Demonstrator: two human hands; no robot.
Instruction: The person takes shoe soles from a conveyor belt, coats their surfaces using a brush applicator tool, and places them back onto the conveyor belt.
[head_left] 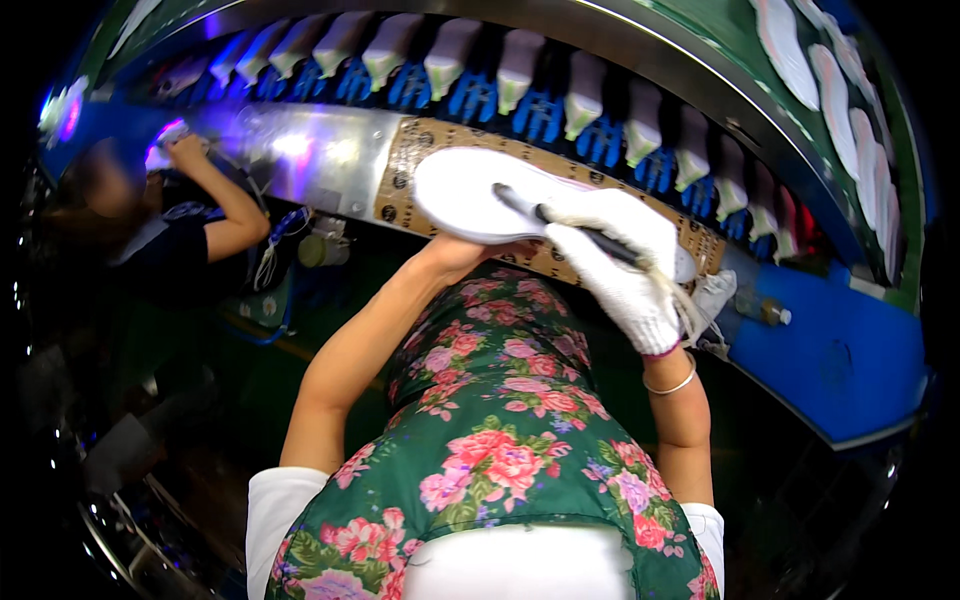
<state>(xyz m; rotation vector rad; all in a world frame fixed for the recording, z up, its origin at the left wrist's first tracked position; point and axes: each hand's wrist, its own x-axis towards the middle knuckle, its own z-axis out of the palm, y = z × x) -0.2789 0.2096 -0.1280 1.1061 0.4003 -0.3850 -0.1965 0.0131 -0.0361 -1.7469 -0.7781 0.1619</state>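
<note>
A white shoe sole (pixel 460 195) lies tilted over the front of the bench, its broad end to the left. My bare left hand (pixel 455 252) grips it from beneath at the near edge; most of its fingers are hidden under the sole. In a white knit glove, my right hand (pixel 625 250) closes round a slim dark-handled brush (pixel 605 245). The brush's grey tip rests on or just over the middle of the sole; contact cannot be made out. Part of the sole's narrow end is behind the glove.
Brown printed cardboard (pixel 400 165) covers the bench, beside bare metal (pixel 330 150). Behind it, pale shoe parts (pixel 520 60) stand in a row on blue holders (pixel 470 95). White soles (pixel 785 50) lie upper right. A clear bottle (pixel 762 307) lies on a blue surface (pixel 830 350). A co-worker (pixel 150 220) works at left.
</note>
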